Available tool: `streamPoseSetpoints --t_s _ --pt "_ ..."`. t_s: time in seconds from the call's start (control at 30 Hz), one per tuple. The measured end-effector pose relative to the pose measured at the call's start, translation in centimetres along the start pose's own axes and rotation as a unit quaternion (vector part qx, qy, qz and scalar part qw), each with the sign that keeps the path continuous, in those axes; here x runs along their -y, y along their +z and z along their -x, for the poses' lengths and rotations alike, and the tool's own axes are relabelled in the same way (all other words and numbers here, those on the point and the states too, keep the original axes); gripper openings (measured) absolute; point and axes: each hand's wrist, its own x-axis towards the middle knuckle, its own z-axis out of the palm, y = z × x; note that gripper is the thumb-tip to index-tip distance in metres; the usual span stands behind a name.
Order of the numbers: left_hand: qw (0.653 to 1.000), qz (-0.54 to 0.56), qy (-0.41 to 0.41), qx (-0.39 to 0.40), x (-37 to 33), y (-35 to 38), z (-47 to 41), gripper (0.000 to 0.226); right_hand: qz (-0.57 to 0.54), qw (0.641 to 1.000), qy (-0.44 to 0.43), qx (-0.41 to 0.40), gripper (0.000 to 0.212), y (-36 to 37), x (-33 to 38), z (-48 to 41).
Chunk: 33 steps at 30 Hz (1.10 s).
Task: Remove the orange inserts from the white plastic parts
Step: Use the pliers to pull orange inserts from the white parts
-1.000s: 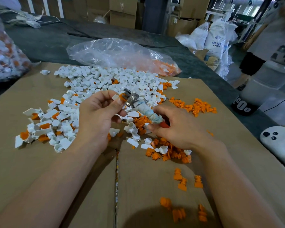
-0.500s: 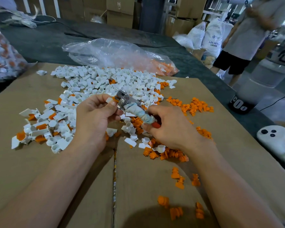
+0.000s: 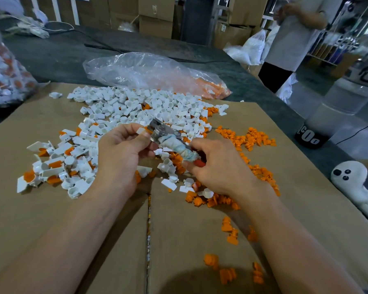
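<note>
Both hands work one tool above the cardboard: one grip pinches a single white part, the other is wrapped round the handle.

The left hand has its grip nearly closed, thumb and forefinger pinching one small white part with a bit of orange at its edge, pressed against the metal head of the tool. The right hand curls its grip round the one tool's cloth-wrapped handle, with the red end poking out below the fingers. Left of and beyond the grips lies the heap of white parts, too many to count, some still filled with orange. Under and right of the right grip lie loose orange inserts, also beyond counting, in scattered clusters on the cardboard. Beyond the heap lies one clear bag on the tabletop.
</note>
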Motion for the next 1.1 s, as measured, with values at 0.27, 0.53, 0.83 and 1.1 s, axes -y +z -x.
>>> streamPoseSetpoints --t_s 0.27,0.53,0.83,1.1 --pt "1.000 -0.008 -0.007 0.004 -0.1 0.1 0.0 0.018 0.027 0.997 0.022 -0.065 0.029 -0.5 -1.8 -0.4" --pt "0.998 0.026 -0.048 -0.014 -0.2 0.1 -0.2 0.015 0.072 0.981 0.166 -0.074 0.047 -1.8 -5.5 -0.8" --pt "0.982 0.089 0.024 -0.167 -0.6 -0.6 -1.0 0.020 0.071 0.961 0.264 -0.027 0.055 -2.4 -7.7 -0.7" --pt "0.946 0.155 0.030 -0.284 -0.5 -1.7 -2.3 0.027 0.077 0.954 0.289 0.006 0.058 -2.4 -7.9 -0.8"
